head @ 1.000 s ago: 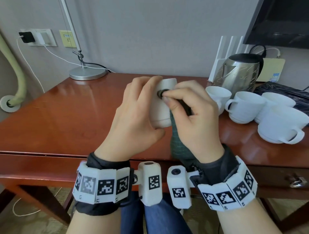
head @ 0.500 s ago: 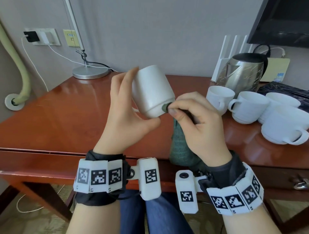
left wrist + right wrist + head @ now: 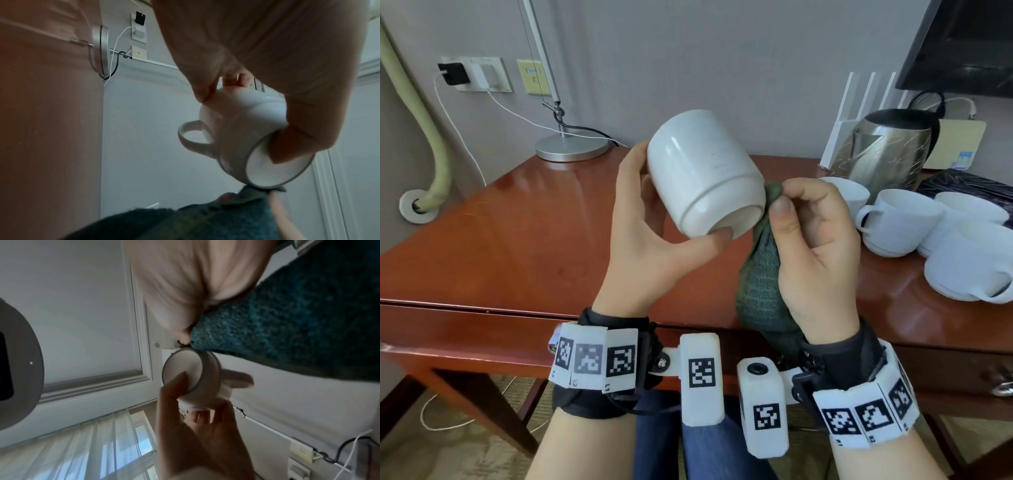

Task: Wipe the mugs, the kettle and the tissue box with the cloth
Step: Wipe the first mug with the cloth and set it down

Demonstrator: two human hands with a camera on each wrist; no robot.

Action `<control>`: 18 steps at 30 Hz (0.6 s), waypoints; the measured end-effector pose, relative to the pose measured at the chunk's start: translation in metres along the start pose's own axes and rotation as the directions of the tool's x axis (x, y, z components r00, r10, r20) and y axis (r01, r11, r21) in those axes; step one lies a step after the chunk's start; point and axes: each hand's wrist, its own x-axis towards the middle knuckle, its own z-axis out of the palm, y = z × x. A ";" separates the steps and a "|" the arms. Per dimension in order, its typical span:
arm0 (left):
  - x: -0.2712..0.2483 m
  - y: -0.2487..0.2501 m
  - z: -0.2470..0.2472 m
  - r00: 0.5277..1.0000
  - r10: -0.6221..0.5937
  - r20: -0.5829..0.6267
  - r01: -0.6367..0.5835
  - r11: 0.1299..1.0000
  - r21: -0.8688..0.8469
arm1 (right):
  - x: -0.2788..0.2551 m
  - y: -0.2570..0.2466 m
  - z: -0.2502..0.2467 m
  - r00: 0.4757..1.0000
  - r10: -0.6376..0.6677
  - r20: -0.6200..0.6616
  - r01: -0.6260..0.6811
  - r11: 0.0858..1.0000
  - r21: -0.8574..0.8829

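My left hand (image 3: 654, 240) holds a white mug (image 3: 702, 171) tilted above the table, thumb on its base rim and fingers round the far side. The handle points away from the head camera and shows in the left wrist view, on the mug (image 3: 236, 129). My right hand (image 3: 808, 240) pinches a dark green cloth (image 3: 760, 284) and presses its tip against the edge of the mug's base. The rest of the cloth hangs down past my wrist. In the right wrist view the cloth (image 3: 308, 321) touches the mug (image 3: 185, 368). A steel kettle (image 3: 887, 150) stands at the back right.
Several white mugs (image 3: 900, 219) crowd the right side of the red-brown table (image 3: 517, 233), in front of the kettle. A dark patterned object (image 3: 969, 185) lies at the far right. A lamp base (image 3: 570, 149) with cables stands at the back, and a white router (image 3: 859, 113) beside the kettle.
My left hand has lifted the mug and tilted its base toward me. The right hand followed, moving the cloth's tip from the middle of the mug's end to the base edge.
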 end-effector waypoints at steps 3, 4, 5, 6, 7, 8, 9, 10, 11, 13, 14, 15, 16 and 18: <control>0.002 0.001 -0.002 1.000 -0.009 0.027 0.008 0.998 0.057 | 0.003 -0.005 -0.001 0.999 -0.037 -0.013 0.038 0.998 0.055; 0.003 0.001 -0.003 0.999 -0.008 0.037 0.004 0.995 0.103 | 0.004 -0.006 -0.002 0.998 -0.057 -0.003 0.058 0.997 0.050; 0.004 0.003 -0.003 0.999 -0.005 0.046 -0.001 0.991 0.131 | 0.006 -0.007 -0.003 0.997 -0.077 0.011 0.076 0.996 0.037; 0.005 0.003 -0.003 0.998 0.001 0.057 -0.008 0.992 0.126 | 0.007 -0.009 -0.004 0.996 -0.091 0.025 0.091 0.996 0.022; 0.005 0.003 -0.003 0.998 0.003 0.067 -0.010 0.995 0.099 | 0.008 -0.010 -0.005 0.994 -0.102 0.033 0.102 0.995 0.008; 0.005 0.003 -0.003 0.997 0.000 0.078 -0.005 0.997 0.073 | 0.009 -0.010 -0.005 0.993 -0.113 0.037 0.113 0.994 -0.008; 0.005 0.003 -0.002 0.996 -0.008 0.087 0.002 0.998 0.063 | 0.010 -0.011 -0.006 0.991 -0.129 0.040 0.131 0.991 -0.028; 0.005 0.003 -0.002 0.996 -0.013 0.093 0.006 0.997 0.071 | 0.010 -0.011 -0.006 0.988 -0.150 0.048 0.152 0.987 -0.050; 0.005 0.003 -0.001 0.995 -0.011 0.097 0.001 0.995 0.099 | 0.011 -0.012 -0.006 0.982 -0.176 0.064 0.180 0.981 -0.074; 0.005 0.003 -0.001 0.996 0.015 0.085 -0.031 0.981 0.189 | 0.013 -0.015 -0.006 0.967 -0.227 0.111 0.240 0.963 -0.121; 0.005 0.003 -0.001 0.996 0.034 0.077 -0.050 0.975 0.217 | 0.013 -0.016 -0.006 0.959 -0.250 0.131 0.268 0.953 -0.139; 0.005 0.003 -0.001 0.996 0.049 0.069 -0.063 0.975 0.215 | 0.013 -0.016 -0.007 0.953 -0.268 0.140 0.289 0.944 -0.158; 0.005 0.003 -0.001 0.997 0.058 0.057 -0.068 0.980 0.188 | 0.013 -0.016 -0.007 0.950 -0.279 0.142 0.302 0.937 -0.177; 0.003 0.004 -0.001 0.998 0.061 0.010 -0.061 0.991 0.117 | 0.011 -0.013 -0.008 0.951 -0.281 0.129 0.303 0.933 -0.197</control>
